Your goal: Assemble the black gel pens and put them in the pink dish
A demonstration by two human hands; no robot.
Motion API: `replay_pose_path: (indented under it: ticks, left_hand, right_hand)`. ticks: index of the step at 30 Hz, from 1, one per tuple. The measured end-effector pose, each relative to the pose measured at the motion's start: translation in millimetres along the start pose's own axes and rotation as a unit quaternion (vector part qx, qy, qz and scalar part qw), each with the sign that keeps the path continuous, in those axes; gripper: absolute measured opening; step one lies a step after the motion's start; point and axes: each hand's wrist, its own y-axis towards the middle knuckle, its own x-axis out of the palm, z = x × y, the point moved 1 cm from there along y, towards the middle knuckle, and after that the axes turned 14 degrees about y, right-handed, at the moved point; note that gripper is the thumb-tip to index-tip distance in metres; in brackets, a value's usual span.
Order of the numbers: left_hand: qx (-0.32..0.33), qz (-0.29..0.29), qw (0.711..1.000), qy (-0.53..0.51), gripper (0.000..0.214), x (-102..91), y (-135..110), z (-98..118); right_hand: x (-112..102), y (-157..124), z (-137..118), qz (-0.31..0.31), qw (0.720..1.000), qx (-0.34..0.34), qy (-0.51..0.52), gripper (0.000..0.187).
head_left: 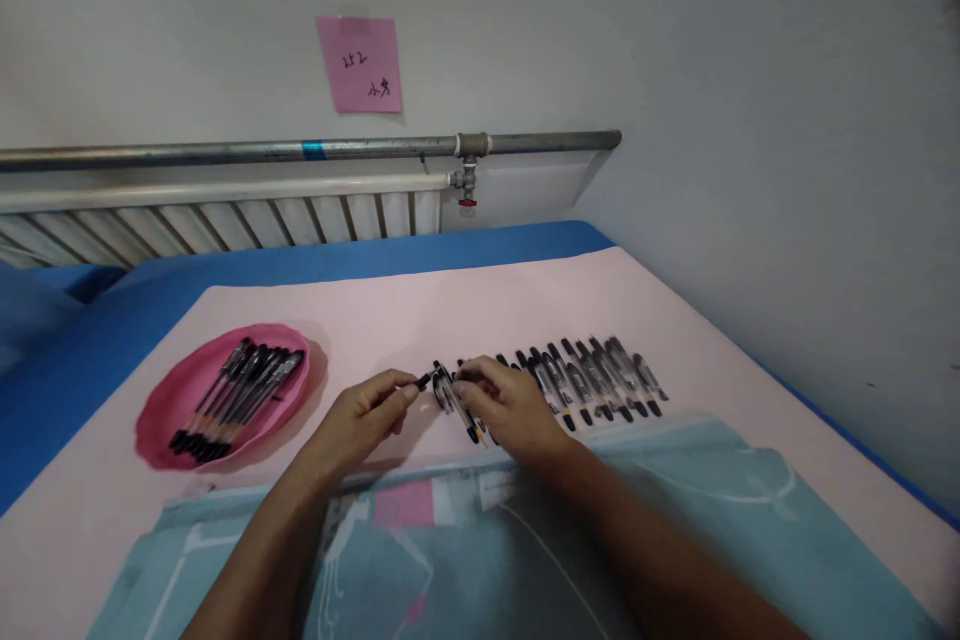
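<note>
Between the thumb and forefinger of my left hand (373,412) is a small black pen cap (424,381), pointing toward the pens in front of it. My right hand (517,410) is closed, its thumb and fingertips on a clear-barrelled pen (448,385); the fingers partly cover it and the pens beneath. To the right of that hand lies a row of black-and-clear pens (577,380), side by side on the pink cloth. A pink oval plate (161,420) at the left holds a bundle of pens (240,395).
A pale pink cloth (360,315) covers the blue surface (360,261). Teal printed fabric (690,490) lies along the near edge. Behind stand a radiator (262,220) and a metal pipe (225,156) with a valve. A grey wall (787,220) bounds the right side.
</note>
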Motion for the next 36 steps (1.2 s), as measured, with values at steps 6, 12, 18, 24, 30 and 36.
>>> replay_pose_path:
  ticks: [6, 12, 18, 24, 30, 36]
  left_hand:
    - [0.026, -0.054, 0.998, 0.035, 0.028, 0.1, -2.2, 2.5]
    - [0.043, -0.072, 0.995, 0.049, 0.028, 0.6, -2.5, 1.0]
    - [0.043, -0.086, 0.995, 0.038, 0.029, 1.5, -1.7, -2.5]
    - [0.038, -0.093, 0.995, 0.028, 0.027, 1.9, -2.7, -1.6]
    - [0.027, -0.112, 0.993, 0.014, 0.029, 3.2, -4.3, -0.1]
    - [0.025, -0.13, 0.991, 0.015, 0.027, 3.8, -5.8, 0.6]
  right_hand:
    - [-5.2, 1.1, -8.0, 0.046, 0.974, 0.08, 0.206, 0.014]
    - [-2.5, 1.0, -8.5, 0.0, 0.964, 0.085, 0.252, 0.011]
    - [-3.7, 1.4, -8.4, -0.013, 0.971, 0.076, 0.226, 0.01]
    - [-3.8, 1.7, -5.6, -0.032, 0.977, 0.07, 0.201, 0.01]
    - [-3.6, 0.5, -3.7, -0.063, 0.968, 0.114, 0.215, 0.009]
    - [-3.2, -1.2, -9.6, -0.084, 0.968, 0.118, 0.203, 0.007]
